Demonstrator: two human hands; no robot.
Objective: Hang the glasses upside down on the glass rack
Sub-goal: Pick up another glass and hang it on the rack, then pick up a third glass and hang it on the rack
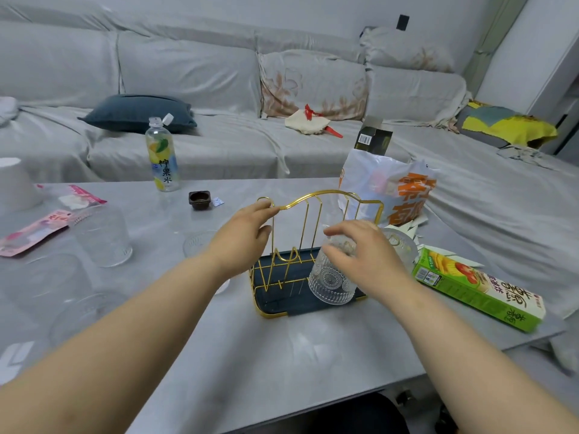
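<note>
Two hands work at the glass rack (316,245), a gold wire frame standing on a dark tray near the middle of the table (282,355). Left hand (241,242): fingers curled around the top rail at the rack's left end, apparently steadying the frame; it carries no glass. Right hand (360,255): fingers spread over the base of an embossed glass (332,283), gripping it from above. This glass is already inverted, its mouth down and close to the tray at the rack's front right; whether the rim touches the tray, or a wire prong sits inside, cannot be told through the clear glass.

Key relation: the glass's long axis runs near vertical, slightly tilted, with the upright wires just behind and to its left. The right hand is the nearer one and is the only hand on it, so seating the glass is judged to fall to that hand while the left braces the rack.

A second glass (402,249) appears behind the right hand at the rack's right side; its seating is hidden. More glasses wait to the left: an inverted tumbler (103,239) well apart from the rack, and another (200,244) just beside the left wrist. The task is judged to be partly done.
</note>
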